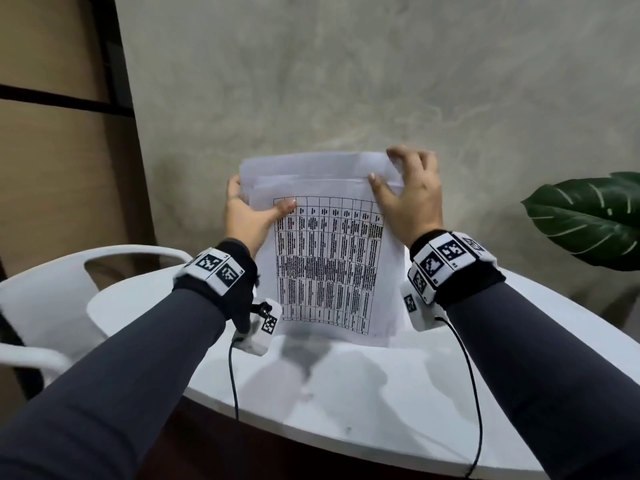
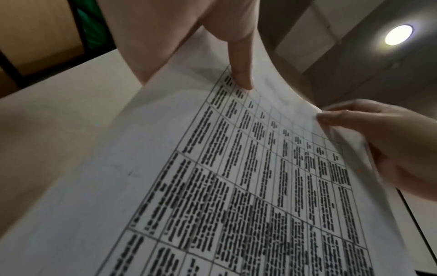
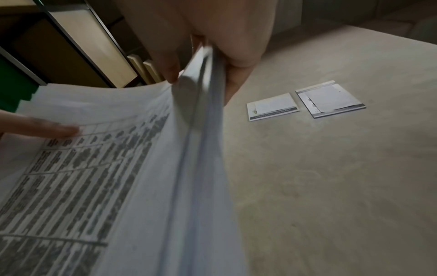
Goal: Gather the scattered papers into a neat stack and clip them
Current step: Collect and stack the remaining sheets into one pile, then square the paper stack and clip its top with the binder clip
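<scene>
Papers stand on end as a loose stack, bottom edge resting on the white table, held upright between both hands. The left hand grasps the stack's left edge near the top, its thumb lying across the front sheet at the corner of a printed table and the other fingers hidden behind the sheets. The right hand grasps the upper right corner, thumb pressed on the front sheet and fingers curled over the top edge. In the right wrist view the sheets are pinched between that thumb and the fingers, and their right edges show as several uneven layers. The tops of the sheets are staggered too, the rear ones rising above the front one. Both forearms wear grey sleeves and wristbands with black-and-white markers. A white chair stands left of the table, and a large green leaf shows at the right. Two small printed cards lie side by side on the beige floor.
</scene>
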A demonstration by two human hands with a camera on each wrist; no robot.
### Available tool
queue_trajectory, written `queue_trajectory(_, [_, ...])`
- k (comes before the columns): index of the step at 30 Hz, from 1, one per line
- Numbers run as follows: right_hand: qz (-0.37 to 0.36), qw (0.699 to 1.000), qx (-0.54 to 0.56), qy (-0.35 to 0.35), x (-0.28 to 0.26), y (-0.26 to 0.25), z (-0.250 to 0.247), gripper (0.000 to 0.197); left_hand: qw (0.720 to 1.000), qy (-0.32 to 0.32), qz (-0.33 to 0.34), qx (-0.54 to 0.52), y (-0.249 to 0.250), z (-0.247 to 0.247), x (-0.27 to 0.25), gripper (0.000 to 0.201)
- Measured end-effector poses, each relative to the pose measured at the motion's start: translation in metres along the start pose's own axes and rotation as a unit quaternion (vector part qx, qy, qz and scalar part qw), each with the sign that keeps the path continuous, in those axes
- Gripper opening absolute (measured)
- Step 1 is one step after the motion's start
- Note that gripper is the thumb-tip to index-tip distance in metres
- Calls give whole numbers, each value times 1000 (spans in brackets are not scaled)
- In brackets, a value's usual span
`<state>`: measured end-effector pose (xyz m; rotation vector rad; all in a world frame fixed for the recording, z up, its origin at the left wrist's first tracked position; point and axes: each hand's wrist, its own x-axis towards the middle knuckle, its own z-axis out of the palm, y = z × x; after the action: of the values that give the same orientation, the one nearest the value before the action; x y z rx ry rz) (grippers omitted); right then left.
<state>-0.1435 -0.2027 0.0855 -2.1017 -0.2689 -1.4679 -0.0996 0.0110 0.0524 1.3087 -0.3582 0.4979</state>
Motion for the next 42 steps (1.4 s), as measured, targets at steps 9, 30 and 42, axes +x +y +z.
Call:
queue_trajectory(9, [-26, 1000, -2, 3, -4, 7, 3, 34, 999, -36, -12, -10, -1, -3, 2, 75])
queue_trajectory(30, [162, 959, 96, -213, 29, -11, -19, 41, 988, 34, -138, 63, -50, -77, -4, 150])
queue_trajectory(42, [361, 849, 382, -49, -30, 42, -20, 26, 972, -164, -134, -104, -35, -52, -8, 99])
